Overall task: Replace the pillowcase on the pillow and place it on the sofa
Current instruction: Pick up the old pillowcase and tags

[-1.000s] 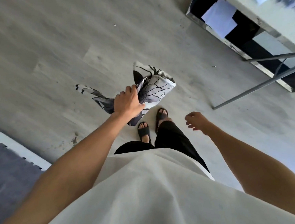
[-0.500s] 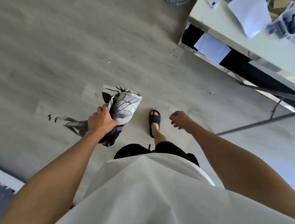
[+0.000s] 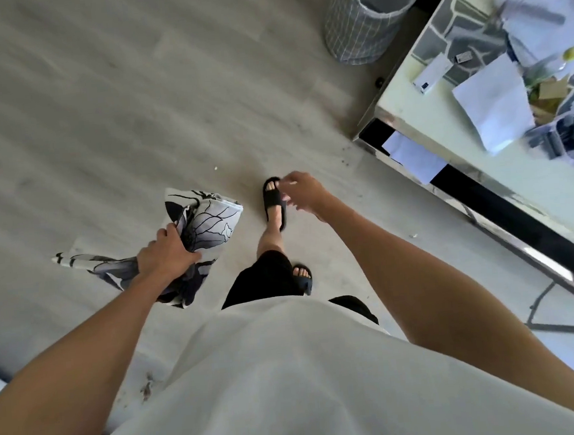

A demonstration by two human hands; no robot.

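The pillowcase (image 3: 207, 223), a bunched white cloth with a black line print, hung left of centre in the frame, gripped by the left hand (image 3: 164, 252) whose fingers were curled round its gathered middle; one end trailed off to the left, the other stood up above the knuckles. The right hand (image 3: 302, 192) swung free at centre, holding nothing, its fingers loosely curled, well apart from the cloth. Over the last second the grip had not changed, but the person had kept walking: one foot in a black slipper (image 3: 274, 201) was now stepped ahead, and the view had travelled so that more of the surface (image 3: 407, 105) showed at the right, while a basket (image 3: 360, 26) had come into sight at the top. That reads as the carrying stage, the case being brought somewhere, with neither pillow nor sofa in sight, so the fitting and placing probably all lay ahead. The surface, pale and glossy with a mirrored edge, filled the upper right and bore loose sheets of paper (image 3: 489, 105), a small white box (image 3: 432, 73) and blurred clutter further right. The basket, grey with a thin check, stood on the floor (image 3: 97, 95) just beyond the surface's corner. The floor was pale grey planks, with a few specks and a scrap at the far left.
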